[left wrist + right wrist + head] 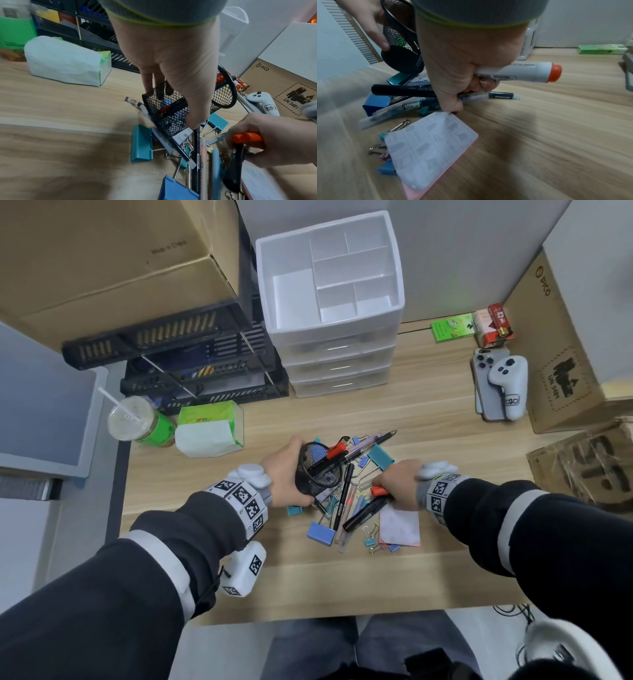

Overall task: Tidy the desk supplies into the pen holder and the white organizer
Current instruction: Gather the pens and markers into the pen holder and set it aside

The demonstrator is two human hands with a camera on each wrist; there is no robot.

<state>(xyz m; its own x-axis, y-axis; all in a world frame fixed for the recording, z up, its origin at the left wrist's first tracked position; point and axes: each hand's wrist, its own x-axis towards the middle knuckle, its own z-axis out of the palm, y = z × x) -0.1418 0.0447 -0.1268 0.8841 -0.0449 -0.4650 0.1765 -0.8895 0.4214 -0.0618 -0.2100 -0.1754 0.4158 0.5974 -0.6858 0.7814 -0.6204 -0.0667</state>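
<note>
Two hands busy here: the left hand [287,474] is wrapped round the mesh holder [318,470], tipped over the pile with its mouth angled up toward the far side, probably so pens slide straight in; a red-capped marker [337,450] and a pen already poke out of it. The right hand [399,484] is clenched on a bundle of pens [489,95] plus an orange-capped marker [530,72], grabbed together to save trips I guess; clips [320,533] and a notepad [400,525] lie on the table [445,419], and the white organizer [330,273] at the back sits empty up top.
</note>
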